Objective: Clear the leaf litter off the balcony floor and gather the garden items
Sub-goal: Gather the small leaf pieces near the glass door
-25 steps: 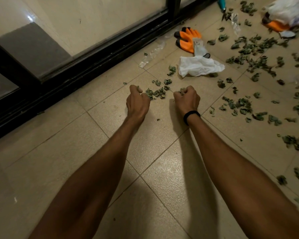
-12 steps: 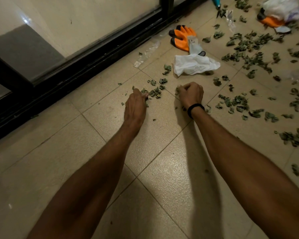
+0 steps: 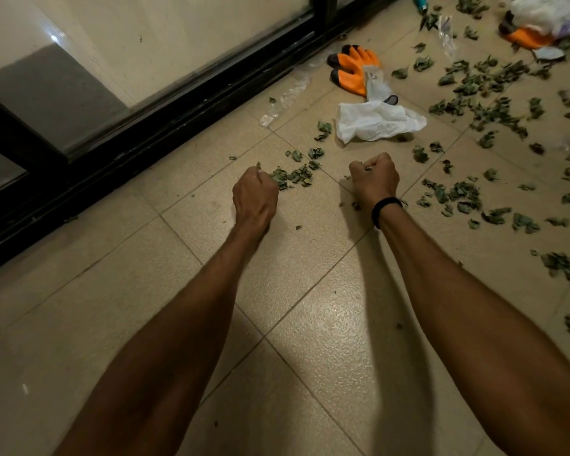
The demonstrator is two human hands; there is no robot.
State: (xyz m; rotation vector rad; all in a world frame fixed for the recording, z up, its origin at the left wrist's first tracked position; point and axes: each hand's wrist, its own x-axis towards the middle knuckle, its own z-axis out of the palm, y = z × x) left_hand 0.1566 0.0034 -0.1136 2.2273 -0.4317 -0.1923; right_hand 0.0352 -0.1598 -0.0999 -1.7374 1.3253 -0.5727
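The left hand (image 3: pixel 255 195) and right hand (image 3: pixel 374 181) sit side by side on the floor (image 3: pixel 310 324), leaves (image 3: pixel 293 177) between them. Beyond lie a bag (image 3: pixel 375 121), then gloves (image 3: pixel 352 69). Door track (image 3: pixel 165 126) left, scattered litter (image 3: pixel 474 90) right.

This is a home balcony: beige floor tiles (image 3: pixel 310 357) run up to the black track (image 3: pixel 165 126) of a sliding glass door (image 3: pixel 145 37) at ten o'clock. Scattered toward two o'clock lie dried green leaves (image 3: pixel 474 83), and at one o'clock sit garden gloves (image 3: pixel 351 69) (orange fingers, grey cuff) just beside a crumpled white plastic bag (image 3: pixel 375 121).
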